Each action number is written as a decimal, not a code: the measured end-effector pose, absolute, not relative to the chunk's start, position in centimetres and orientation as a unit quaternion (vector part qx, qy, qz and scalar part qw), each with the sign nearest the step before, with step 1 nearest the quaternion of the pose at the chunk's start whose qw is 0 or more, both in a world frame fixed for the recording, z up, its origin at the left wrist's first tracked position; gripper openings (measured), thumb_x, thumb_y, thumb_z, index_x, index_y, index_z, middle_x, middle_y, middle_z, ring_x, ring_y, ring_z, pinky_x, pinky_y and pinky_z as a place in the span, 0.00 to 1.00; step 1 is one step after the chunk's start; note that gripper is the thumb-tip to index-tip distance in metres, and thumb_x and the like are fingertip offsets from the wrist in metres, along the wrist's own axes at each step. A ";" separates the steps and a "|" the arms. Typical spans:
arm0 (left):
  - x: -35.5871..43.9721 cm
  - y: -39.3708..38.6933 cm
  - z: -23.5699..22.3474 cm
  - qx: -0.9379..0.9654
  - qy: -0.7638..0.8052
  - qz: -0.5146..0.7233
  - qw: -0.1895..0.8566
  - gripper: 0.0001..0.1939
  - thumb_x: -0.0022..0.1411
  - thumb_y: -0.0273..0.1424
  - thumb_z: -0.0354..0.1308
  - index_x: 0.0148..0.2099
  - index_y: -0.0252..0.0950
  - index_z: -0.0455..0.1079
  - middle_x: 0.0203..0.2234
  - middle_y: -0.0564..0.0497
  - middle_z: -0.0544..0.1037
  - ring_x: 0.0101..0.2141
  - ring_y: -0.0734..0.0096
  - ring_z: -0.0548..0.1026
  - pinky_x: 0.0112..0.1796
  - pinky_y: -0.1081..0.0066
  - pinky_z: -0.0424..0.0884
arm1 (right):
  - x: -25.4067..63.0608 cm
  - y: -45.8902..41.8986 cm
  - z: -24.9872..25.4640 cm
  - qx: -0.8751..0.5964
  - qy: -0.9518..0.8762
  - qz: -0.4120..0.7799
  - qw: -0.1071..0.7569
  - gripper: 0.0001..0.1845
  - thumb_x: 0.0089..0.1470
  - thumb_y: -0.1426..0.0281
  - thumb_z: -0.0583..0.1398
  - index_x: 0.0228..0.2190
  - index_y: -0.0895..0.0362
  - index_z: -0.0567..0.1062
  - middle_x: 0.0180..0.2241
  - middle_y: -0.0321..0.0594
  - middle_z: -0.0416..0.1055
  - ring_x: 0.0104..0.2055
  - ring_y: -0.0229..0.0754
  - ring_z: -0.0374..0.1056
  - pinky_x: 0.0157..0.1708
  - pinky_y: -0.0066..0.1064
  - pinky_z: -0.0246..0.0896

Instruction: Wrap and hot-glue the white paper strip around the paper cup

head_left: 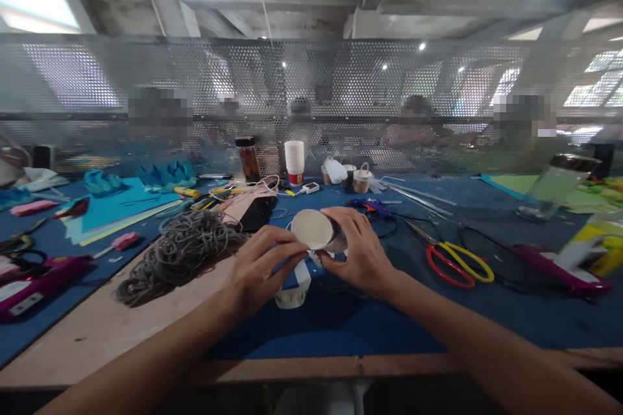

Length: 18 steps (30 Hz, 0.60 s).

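Note:
A white paper cup [311,231] is held above the blue mat, tilted so that one round end faces me. My right hand [361,248] wraps round its side, thumb below and fingers over the top. My left hand [263,264] is closed, its fingertips pinching the cup's lower left edge. Just below hangs or lies a curved white paper strip [292,297] with printing on it; whether it joins the cup is hidden. Left of my left hand lies a bundle of grey cord [187,249].
Scissors [457,264] with red and yellow handles lie right, near a blue glue gun [372,207]. Stacked paper cups [294,161] and a dark-lidded jar [248,161] stand behind. Purple power strips [559,269] lie at both sides. A perforated metal screen [341,91] closes off the back.

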<state>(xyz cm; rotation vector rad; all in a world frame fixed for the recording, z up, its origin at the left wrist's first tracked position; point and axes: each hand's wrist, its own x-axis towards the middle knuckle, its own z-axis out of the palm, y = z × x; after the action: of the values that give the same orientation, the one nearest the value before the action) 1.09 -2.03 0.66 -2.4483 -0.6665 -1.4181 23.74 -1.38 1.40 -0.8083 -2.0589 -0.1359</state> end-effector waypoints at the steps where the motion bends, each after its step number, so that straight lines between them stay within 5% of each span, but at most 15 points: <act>1: 1.1 -2.0 0.6 -0.837 -0.225 -0.486 0.115 0.16 0.57 0.19 0.66 0.47 0.36 0.75 0.38 0.48 0.76 0.38 0.69 0.74 0.39 0.67 0.73 | 23.7 -1.4 1.4 -0.324 -0.833 -0.057 0.446 0.34 0.53 0.68 0.64 0.59 0.54 0.60 0.55 0.48 0.67 0.58 0.52 0.62 0.57 0.48 0.59; 18: 1.4 -2.4 0.9 -0.850 -0.252 -0.442 0.137 0.12 0.61 0.21 0.63 0.46 0.38 0.73 0.37 0.48 0.78 0.38 0.66 0.73 0.40 0.65 0.71 | 23.6 -1.5 1.2 -0.317 -0.842 -0.069 0.431 0.33 0.53 0.69 0.63 0.58 0.55 0.61 0.56 0.50 0.66 0.59 0.53 0.62 0.58 0.48 0.58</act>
<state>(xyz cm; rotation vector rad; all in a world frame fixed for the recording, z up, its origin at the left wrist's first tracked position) 1.38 -2.39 0.91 -2.4602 -0.7284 -1.2799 23.62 -1.51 1.23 -0.7900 -2.0991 -0.1714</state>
